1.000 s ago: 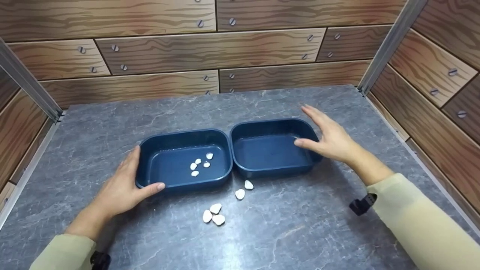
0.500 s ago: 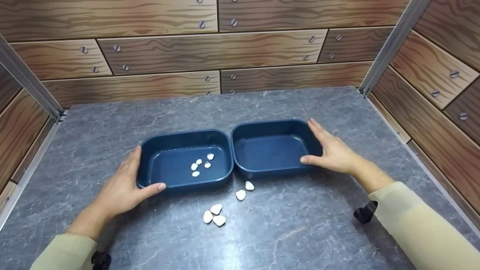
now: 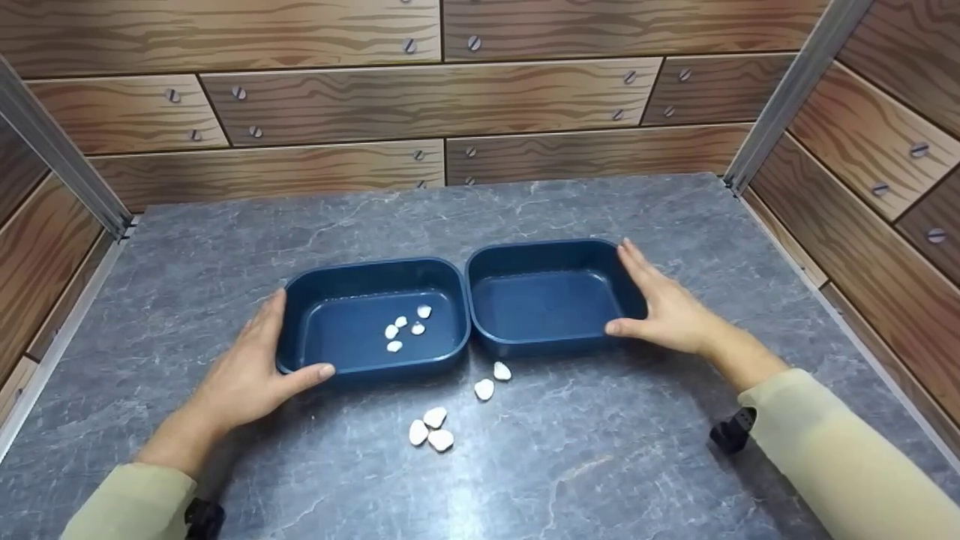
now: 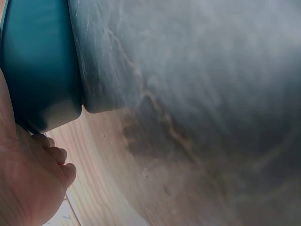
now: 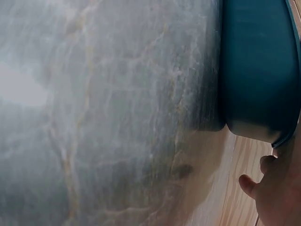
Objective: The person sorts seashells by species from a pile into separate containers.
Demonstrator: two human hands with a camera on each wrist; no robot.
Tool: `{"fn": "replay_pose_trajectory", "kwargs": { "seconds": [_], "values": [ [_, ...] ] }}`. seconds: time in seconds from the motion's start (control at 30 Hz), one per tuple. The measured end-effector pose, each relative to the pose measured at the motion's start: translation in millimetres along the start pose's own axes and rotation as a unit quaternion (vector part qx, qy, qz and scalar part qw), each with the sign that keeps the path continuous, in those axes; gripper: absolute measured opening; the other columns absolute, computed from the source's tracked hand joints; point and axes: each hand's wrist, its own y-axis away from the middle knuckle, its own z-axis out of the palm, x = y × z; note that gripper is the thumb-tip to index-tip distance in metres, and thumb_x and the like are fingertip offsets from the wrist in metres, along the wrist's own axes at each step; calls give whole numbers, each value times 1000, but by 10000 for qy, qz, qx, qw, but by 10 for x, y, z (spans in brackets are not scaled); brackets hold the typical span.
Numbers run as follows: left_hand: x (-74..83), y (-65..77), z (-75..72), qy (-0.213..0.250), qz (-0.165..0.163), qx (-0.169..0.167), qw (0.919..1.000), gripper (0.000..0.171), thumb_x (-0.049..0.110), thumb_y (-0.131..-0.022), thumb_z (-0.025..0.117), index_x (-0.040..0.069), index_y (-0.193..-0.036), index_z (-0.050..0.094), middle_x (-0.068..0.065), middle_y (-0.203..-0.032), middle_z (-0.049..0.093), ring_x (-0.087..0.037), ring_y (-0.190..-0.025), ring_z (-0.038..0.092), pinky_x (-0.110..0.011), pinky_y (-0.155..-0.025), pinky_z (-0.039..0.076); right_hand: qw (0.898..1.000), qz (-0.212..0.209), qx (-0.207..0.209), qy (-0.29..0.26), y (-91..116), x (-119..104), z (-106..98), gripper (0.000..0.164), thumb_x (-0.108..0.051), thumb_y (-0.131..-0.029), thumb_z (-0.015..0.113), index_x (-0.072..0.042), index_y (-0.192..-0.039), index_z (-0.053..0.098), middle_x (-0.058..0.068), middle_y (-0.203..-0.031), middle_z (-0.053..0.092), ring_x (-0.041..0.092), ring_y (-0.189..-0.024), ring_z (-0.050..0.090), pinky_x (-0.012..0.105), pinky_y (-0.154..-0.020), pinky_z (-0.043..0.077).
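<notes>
Two dark blue rectangular plastic bins stand end to end on the table. My left hand [image 3: 244, 379] lies against the outer end of the left bin [image 3: 341, 334], its thumb along the front rim. At the far end of the right bin [image 3: 540, 307], my right hand [image 3: 671, 311] rests its fingers on the outer side and its thumb at the front corner. Several small white pebbles [image 3: 394, 346] lie inside the left bin; the right one shows a bare floor. Both wrist views show a bin's side wall [image 4: 42, 61] beside the hand, with fingertips only partly seen.
In front of the bins, two white pebbles [image 3: 484, 389] lie near the seam, and a cluster of three white pebbles [image 3: 441, 440] sits closer to me. The grey marbled tabletop [image 3: 585, 450] is bounded by wood-print walls [image 3: 337, 105] at the back and sides.
My right hand has come down and toward me onto the right bin's outer end, its fingers now touching the side. The left hand, bins and pebbles keep their places.
</notes>
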Motion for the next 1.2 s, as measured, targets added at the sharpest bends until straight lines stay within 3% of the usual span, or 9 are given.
{"fn": "replay_pose_trajectory", "kwargs": {
  "seconds": [0.6,0.77,0.87,0.93,1.03,1.1,1.2],
  "values": [
    [5,-22,-11,-64,108,78,9999,128,67,-90,75,1,-169,0,-25,-175,7,-46,-161,10,-70,-124,16,10000,64,-14,-52,12,4,11,113,-51,-91,81,-8,-171,15,14,-178,4,45,-159,16,69,-123,23],
    [64,12,-101,13,188,185,9997,126,65,-90,76,5,-170,-1,-22,-176,4,-46,-160,9,-71,-124,15,9999,64,-20,-80,6,-3,8,112,-50,-91,81,-7,-171,16,14,-178,5,45,-160,14,69,-123,21],
    [159,56,-177,87,314,417,9986,125,63,-90,78,9,-171,2,-19,-177,6,-47,-160,11,-72,-123,16,9999,40,-10,-132,-1,-8,5,111,-49,-91,81,-6,-171,16,14,-178,5,45,-160,14,69,-123,21],
    [240,102,-203,174,550,667,9961,123,60,-88,82,12,-172,6,-17,-177,10,-47,-159,14,-71,-123,18,9999,24,-3,-143,-3,-9,5,111,-48,-91,82,-6,-170,17,14,-178,5,45,-160,14,69,-123,21],
    [375,177,-194,265,1250,1150,9851,123,55,-82,89,13,-172,17,-14,-175,21,-47,-157,24,-65,-125,21,9999,26,-2,-138,0,-4,9,111,-48,-91,82,-6,-170,17,14,-178,5,45,-159,14,68,-123,21],
    [469,226,-166,352,1831,1467,9714,121,51,-77,94,13,-170,26,-12,-172,29,-45,-154,32,-57,-127,23,9999,19,8,-142,1,-1,13,111,-48,-91,82,-6,-170,17,13,-178,5,45,-159,15,68,-123,22],
    [618,281,-108,440,2684,1897,9434,116,52,-73,96,7,-164,39,-11,-166,41,-41,-149,44,-46,-127,26,9999,16,33,-158,4,3,20,111,-48,-91,82,-6,-170,17,14,-178,5,45,-159,15,69,-123,22]
  ]
}}
